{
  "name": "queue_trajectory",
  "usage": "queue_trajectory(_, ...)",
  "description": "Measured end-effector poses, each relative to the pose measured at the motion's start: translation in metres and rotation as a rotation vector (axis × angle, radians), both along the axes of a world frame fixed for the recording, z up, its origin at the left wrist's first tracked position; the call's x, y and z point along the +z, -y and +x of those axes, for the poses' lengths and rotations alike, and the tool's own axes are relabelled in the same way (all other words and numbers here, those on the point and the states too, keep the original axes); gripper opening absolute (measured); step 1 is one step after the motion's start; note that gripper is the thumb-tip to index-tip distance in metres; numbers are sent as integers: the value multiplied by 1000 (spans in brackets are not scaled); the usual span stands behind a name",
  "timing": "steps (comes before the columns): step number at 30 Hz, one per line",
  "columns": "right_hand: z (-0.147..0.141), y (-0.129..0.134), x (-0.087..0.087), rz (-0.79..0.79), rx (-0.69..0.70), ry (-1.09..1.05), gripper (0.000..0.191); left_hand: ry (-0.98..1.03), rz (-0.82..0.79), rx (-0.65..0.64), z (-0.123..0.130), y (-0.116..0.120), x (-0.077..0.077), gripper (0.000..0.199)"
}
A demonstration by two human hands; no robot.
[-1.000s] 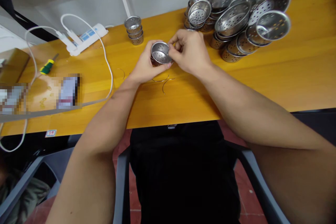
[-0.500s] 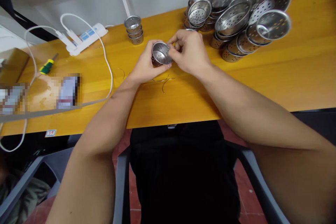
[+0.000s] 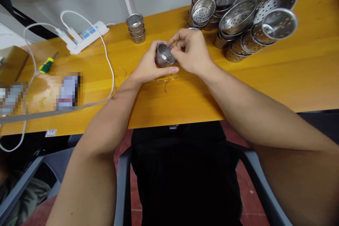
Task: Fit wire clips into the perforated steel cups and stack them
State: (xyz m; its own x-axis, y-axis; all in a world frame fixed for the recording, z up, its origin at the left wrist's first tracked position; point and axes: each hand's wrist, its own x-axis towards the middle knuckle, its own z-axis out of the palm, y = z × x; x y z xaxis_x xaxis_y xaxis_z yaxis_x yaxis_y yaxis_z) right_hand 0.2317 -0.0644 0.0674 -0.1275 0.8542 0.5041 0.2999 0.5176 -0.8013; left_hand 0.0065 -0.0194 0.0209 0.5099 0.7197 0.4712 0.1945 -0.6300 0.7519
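My left hand is wrapped round a small perforated metal strainer basket, thumb stretched along its near side. The basket is tilted, and a thin curved wire handle seems to cross its mouth. At the right of the rim, my right hand has its thumb and fingers drawn together on the wire handle; its fingertips partly hide the contact. Loose curved wires lie on the table just below the basket.
A short stack of strainer baskets stands behind my left hand. Many larger stacked baskets fill the back right. On the left are a white power strip with cables, a screwdriver and a blurred phone-like object on the yellow table.
The basket has tilted in my left hand and shifted slightly right. My left thumb has come away from the rim. A wire line now shows across the mouth.
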Motion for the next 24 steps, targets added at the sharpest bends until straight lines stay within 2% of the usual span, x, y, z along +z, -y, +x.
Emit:
queue_trajectory(4,2,-2,-2,16,5,12,20,14,9,-19,0,4,2,113)
queue_trajectory(8,4,-4,-1,21,54,-11,24,33,45,-14,0,-1,-3,108)
queue_trajectory(12,8,0,7,-11,167,-35,40,103,14,-22,-2,-6,-4,95)
queue_trajectory(16,16,2,13,-89,307,-32,62,63,-121,-13,-6,-2,1,98)
queue_trajectory(20,18,-6,9,-124,400,-82,73,41,-156,-3,-7,0,3,96)
queue_trajectory(24,13,-10,3,-154,399,-106,79,42,-144,-25,-10,-5,2,102)
